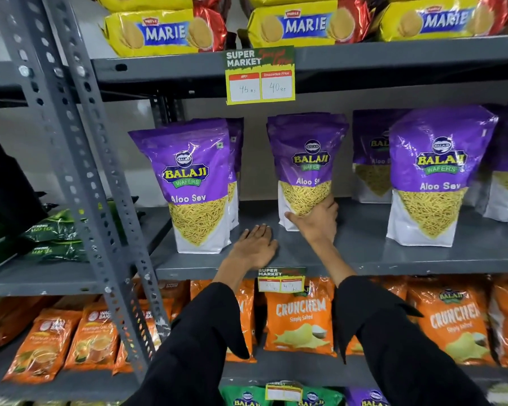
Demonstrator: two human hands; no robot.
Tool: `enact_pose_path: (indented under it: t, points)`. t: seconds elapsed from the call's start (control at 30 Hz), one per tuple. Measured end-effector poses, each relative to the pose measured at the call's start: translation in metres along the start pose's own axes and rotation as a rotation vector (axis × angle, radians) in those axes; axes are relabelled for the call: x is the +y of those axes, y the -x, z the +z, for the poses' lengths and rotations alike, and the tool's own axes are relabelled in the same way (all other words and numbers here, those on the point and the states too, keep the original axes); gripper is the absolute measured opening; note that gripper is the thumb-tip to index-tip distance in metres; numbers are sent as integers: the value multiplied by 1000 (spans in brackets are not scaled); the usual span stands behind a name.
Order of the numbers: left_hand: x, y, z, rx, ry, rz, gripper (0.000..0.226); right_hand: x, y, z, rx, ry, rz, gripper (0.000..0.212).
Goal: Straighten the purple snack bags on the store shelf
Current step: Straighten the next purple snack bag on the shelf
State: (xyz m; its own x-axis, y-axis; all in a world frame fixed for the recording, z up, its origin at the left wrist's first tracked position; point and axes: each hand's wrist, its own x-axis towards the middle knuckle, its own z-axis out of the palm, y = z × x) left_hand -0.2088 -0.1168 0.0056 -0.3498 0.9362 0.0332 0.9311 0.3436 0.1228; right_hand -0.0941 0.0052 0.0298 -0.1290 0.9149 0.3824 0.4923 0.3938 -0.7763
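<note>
Purple plastic Balaji Aloo Sev snack bags stand upright on the grey metal shelf: the left bag near the front edge, the right bag likewise, the middle bag set farther back. The right hand clasps the middle bag's lower part, fingers wrapped round it. The left hand lies flat, fingers spread, empty, on the shelf's front edge between the left and middle bags.
</note>
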Motion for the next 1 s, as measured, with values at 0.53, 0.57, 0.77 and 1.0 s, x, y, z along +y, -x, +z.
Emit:
enact_pose_path:
  t: [0.53, 0.57, 0.77, 1.0]
  points:
    - [3, 2, -2, -43, -32, -35, 65, 14, 64, -47, 25, 7, -82, 128]
    - [3, 1, -2, -38, -31, -35, 64, 14, 68, -49, 29, 13, -83, 128]
    - [3, 2, -2, -38, -86, -16, 63, 15, 83, -59, 57, 15, -91, 125]
    - [5, 7, -5, -30, -101, 9, 63, 16, 93, -66, 76, 16, -105, 124]
